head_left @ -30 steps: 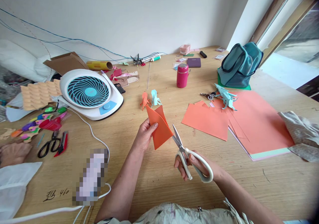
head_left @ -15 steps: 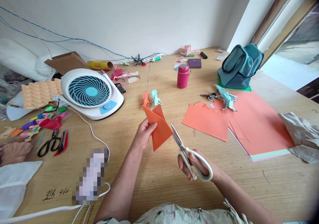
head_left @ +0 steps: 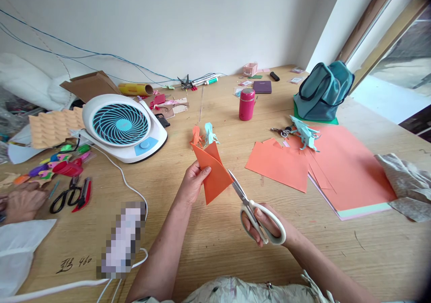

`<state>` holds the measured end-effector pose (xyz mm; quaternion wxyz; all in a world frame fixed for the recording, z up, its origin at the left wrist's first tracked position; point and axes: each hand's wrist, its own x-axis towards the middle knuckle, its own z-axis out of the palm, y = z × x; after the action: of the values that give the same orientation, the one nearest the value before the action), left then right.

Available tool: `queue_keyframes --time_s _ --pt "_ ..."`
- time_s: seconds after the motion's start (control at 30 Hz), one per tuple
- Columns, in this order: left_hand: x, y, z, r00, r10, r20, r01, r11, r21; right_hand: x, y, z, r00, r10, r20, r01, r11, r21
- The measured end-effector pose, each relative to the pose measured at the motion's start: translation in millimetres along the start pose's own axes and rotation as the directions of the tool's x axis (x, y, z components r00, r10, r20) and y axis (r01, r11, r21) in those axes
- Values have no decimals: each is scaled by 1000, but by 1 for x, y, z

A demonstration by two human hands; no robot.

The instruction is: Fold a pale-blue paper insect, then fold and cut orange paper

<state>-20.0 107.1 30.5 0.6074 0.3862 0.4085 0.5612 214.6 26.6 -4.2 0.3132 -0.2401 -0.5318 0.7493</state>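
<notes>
Folded orange paper (head_left: 216,177) is pinched between the thumb and fingers of my left hand (head_left: 195,184), held over the middle of the table. My right hand (head_left: 257,226) grips white-handled scissors (head_left: 247,202), fingers through the loops. Their blades point up and left, with the tips at the paper's right corner. Just beyond the paper stand a small orange paper figure (head_left: 196,134) and a pale blue-green one (head_left: 210,133). A larger blue-green paper insect (head_left: 305,133) lies to the right, by cut orange paper (head_left: 279,166).
Large orange sheets (head_left: 353,173) lie at right, near a crumpled cloth (head_left: 404,184) and a teal bag (head_left: 321,92). A pink flask (head_left: 247,104) stands behind. At left are a white fan (head_left: 121,125), black scissors (head_left: 67,195), a red cutter (head_left: 84,195) and another person's hand (head_left: 27,200).
The scissors' blades have closed slightly, their tips still at the paper's right corner. The other person's hand at the left has shifted a little to the right.
</notes>
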Motion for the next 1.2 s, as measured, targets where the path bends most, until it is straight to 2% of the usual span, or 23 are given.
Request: queue_keyframes --time_s 0.17,0.53,0.67,0.77,0.83,0.9,1.0,1.1,1.2 --pt "0 0 -1 1000 -4 -11 4 1000 -1 0 0 -1 999 37 -13 -37 999 -3" --pt "1 0 -2 1000 27 3 -27 999 18 1 -8 3 999 15 -50 -20 995 -97" --pt "2 -1 -4 999 25 -30 -24 999 30 1 -8 0 998 -21 -63 13 991 -134" --pt "1 -2 -5 999 20 -38 -18 999 34 3 -10 -4 988 -70 -137 44 982 -186" --pt "-1 -2 -5 1000 0 8 0 998 63 5 -11 -8 966 -96 -241 45 977 -210" --pt "-4 -1 -3 992 -53 116 36 989 144 7 -14 -13 921 -118 -371 28 970 -240" --pt "-11 -1 4 931 -189 313 67 930 361 10 -16 -19 827 -147 -542 14 970 -242" --pt "-18 -7 15 856 -301 420 22 834 552 13 -14 -20 764 -158 -625 56 982 -180" --pt "-21 -17 24 847 -305 436 -32 788 615 16 -11 -20 741 -168 -650 32 976 -216"
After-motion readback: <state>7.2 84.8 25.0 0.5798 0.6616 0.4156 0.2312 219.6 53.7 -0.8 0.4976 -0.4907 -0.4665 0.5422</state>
